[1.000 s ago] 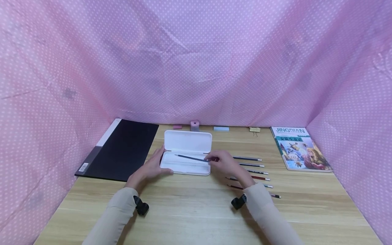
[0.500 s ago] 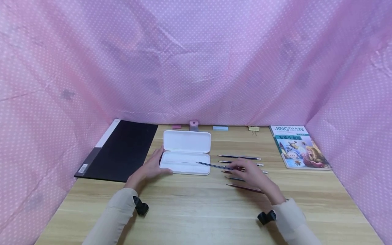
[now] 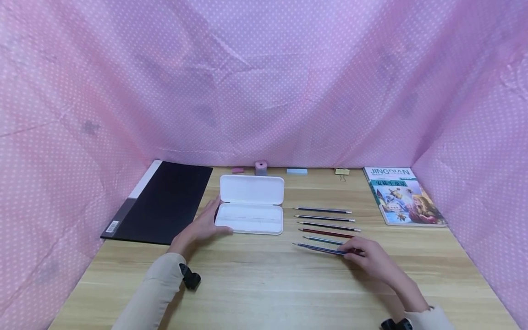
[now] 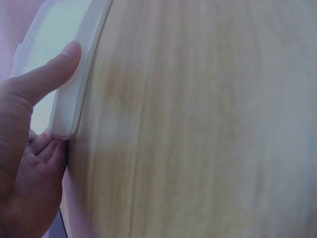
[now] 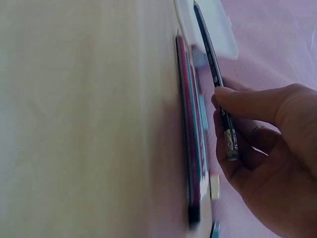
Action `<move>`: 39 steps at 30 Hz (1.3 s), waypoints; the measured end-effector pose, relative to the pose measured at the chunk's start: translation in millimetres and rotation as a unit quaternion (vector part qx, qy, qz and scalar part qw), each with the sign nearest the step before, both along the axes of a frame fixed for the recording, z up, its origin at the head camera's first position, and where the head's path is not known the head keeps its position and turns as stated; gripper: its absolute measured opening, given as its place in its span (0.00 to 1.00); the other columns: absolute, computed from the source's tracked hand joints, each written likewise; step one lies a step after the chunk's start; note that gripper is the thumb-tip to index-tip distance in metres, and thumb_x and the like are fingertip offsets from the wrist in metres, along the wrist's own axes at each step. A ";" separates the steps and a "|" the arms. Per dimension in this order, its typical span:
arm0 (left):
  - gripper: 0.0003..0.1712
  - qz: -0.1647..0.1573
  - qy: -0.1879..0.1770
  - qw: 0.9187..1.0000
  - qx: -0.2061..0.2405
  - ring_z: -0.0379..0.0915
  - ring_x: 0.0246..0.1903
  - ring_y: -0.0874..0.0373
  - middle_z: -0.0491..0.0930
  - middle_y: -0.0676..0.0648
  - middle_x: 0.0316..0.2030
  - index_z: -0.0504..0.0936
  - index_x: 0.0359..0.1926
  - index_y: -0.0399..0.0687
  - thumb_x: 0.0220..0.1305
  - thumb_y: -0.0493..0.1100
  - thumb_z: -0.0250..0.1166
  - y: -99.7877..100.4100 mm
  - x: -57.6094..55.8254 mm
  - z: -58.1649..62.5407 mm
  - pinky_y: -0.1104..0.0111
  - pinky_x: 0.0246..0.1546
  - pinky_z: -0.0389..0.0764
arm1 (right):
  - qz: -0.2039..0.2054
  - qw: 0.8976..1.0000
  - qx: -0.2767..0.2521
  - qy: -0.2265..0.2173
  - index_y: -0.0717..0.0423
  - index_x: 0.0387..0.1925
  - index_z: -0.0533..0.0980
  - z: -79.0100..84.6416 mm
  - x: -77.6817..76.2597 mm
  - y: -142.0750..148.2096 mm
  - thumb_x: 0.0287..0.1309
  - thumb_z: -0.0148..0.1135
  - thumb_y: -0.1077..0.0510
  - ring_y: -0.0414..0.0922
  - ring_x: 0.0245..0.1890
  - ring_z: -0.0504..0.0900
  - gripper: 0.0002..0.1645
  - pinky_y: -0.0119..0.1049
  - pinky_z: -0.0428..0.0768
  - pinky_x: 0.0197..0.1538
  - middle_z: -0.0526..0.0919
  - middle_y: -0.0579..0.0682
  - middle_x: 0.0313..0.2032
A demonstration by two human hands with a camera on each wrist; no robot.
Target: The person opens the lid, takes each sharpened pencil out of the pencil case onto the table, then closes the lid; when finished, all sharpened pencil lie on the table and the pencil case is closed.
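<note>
A white pencil case [image 3: 252, 190] lies with its lid raised on the wooden table. My left hand [image 3: 203, 225] holds its left end, the thumb over the front edge and the fingers at the end wall, as the left wrist view [image 4: 39, 163] also has it. On the right, my right hand [image 3: 371, 257] pinches a dark pencil [image 5: 210, 57] between thumb and fingers near its eraser end, the tip pointing left toward the case. This pencil is raised close over the front of a row of several pencils [image 3: 328, 225], and the hand hides part of the nearest ones.
A black folder [image 3: 173, 201] lies at the left, a picture book [image 3: 402, 201] at the right. Along the back edge sit a pink eraser [image 3: 238, 170], a pink-topped sharpener [image 3: 261, 168], a light blue block [image 3: 297, 171] and a binder clip [image 3: 342, 172]. Pink dotted cloth surrounds the table.
My right hand has carried the dark pencil from over the pencil case rightward and toward me, to the front of the pencil row. The left hand and case have stayed put.
</note>
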State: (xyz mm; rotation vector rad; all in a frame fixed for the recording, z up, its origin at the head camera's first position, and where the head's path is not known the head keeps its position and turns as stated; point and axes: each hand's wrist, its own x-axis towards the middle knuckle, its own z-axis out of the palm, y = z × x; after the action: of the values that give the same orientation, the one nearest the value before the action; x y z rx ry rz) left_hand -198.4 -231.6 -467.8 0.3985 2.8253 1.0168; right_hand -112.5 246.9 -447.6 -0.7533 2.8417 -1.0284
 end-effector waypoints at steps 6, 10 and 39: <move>0.67 -0.004 0.006 1.000 0.020 0.52 0.62 0.51 0.56 0.43 0.62 0.45 0.71 0.48 0.36 0.62 0.75 0.0 -0.8 -1.1 0.53 0.63 0.53 | -0.005 1.000 -0.006 0.029 0.42 0.36 0.82 -7.5 17.5 20.6 0.48 0.67 0.64 0.33 0.36 0.77 0.14 0.31 0.77 0.38 0.81 0.38 0.35; 0.69 0.001 -0.001 1.000 0.016 0.51 0.63 0.51 0.54 0.43 0.63 0.43 0.71 0.47 0.36 0.64 0.74 -0.2 -1.3 -1.9 0.53 0.63 0.52 | -0.014 1.000 0.006 0.015 0.42 0.36 0.82 -9.6 25.1 27.2 0.48 0.67 0.62 0.32 0.36 0.76 0.13 0.31 0.77 0.38 0.80 0.38 0.35; 0.71 -0.002 -0.005 1.000 -0.005 0.47 0.65 0.49 0.52 0.41 0.65 0.37 0.72 0.43 0.38 0.65 0.72 0.0 1.3 -0.7 0.53 0.65 0.50 | -0.049 0.997 0.027 0.058 0.42 0.35 0.82 -13.2 28.8 18.6 0.44 0.68 0.65 0.32 0.35 0.77 0.16 0.32 0.77 0.39 0.79 0.34 0.34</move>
State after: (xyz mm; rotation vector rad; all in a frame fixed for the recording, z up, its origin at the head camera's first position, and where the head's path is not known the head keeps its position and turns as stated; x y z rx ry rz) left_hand -197.2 -231.6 -468.5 0.3957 2.8182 1.0017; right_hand -83.7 265.5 -460.8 -0.6967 3.0198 -0.9441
